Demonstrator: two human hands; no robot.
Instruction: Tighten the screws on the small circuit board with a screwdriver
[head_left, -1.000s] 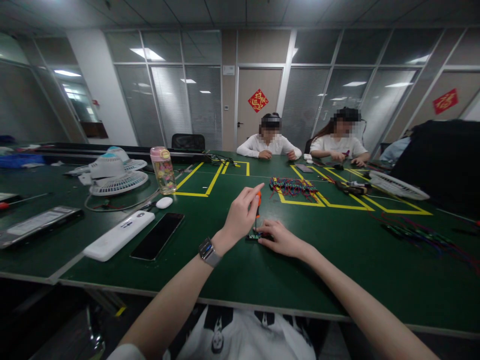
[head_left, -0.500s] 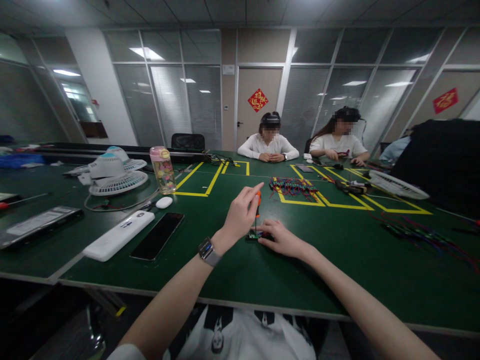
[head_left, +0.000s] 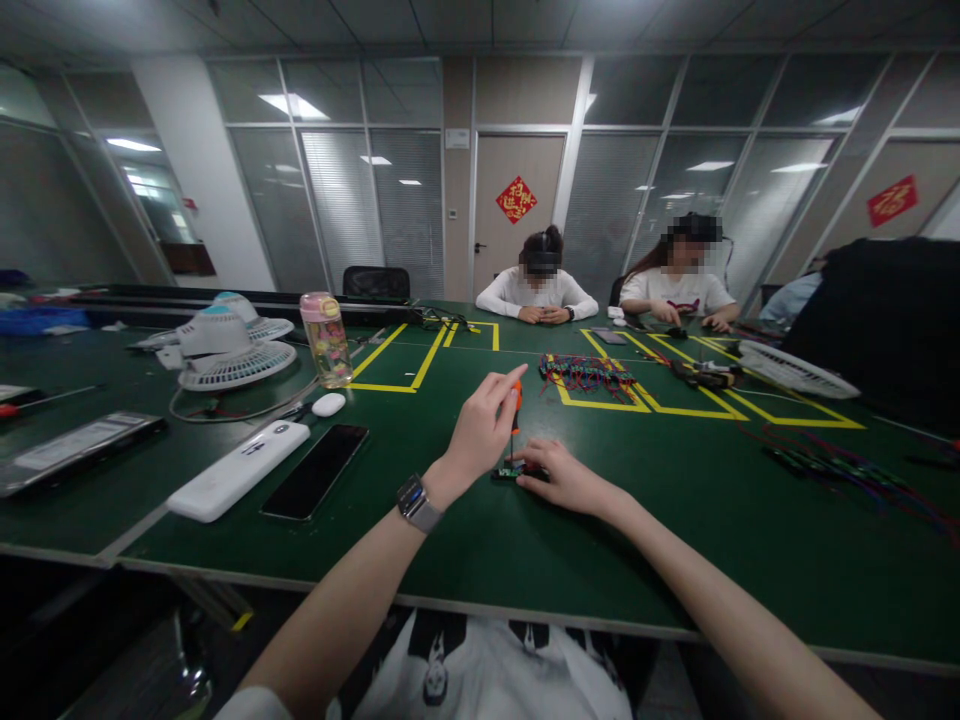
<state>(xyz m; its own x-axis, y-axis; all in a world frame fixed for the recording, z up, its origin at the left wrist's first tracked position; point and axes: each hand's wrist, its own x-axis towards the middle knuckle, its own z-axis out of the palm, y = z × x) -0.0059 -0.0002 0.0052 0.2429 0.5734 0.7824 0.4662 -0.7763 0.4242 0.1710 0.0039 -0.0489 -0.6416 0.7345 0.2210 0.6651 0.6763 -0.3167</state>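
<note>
My left hand (head_left: 480, 430), with a watch on its wrist, is closed around an orange-handled screwdriver (head_left: 517, 398) held upright, its tip down on a small green circuit board (head_left: 510, 472) on the green table (head_left: 465, 560). My right hand (head_left: 561, 477) lies over the right side of that board, fingers pressed on it and holding it down. Most of the board is hidden under my fingers.
A black phone (head_left: 315, 472), a white power bank (head_left: 238, 470), a white mouse (head_left: 328, 405), a bottle (head_left: 326, 340) and a white fan (head_left: 229, 358) lie to the left. A bundle of coloured wires (head_left: 586, 375) sits ahead. Two people sit across the table.
My hands stay where they were on the screwdriver and board. The person opposite in the middle has lowered their head.
</note>
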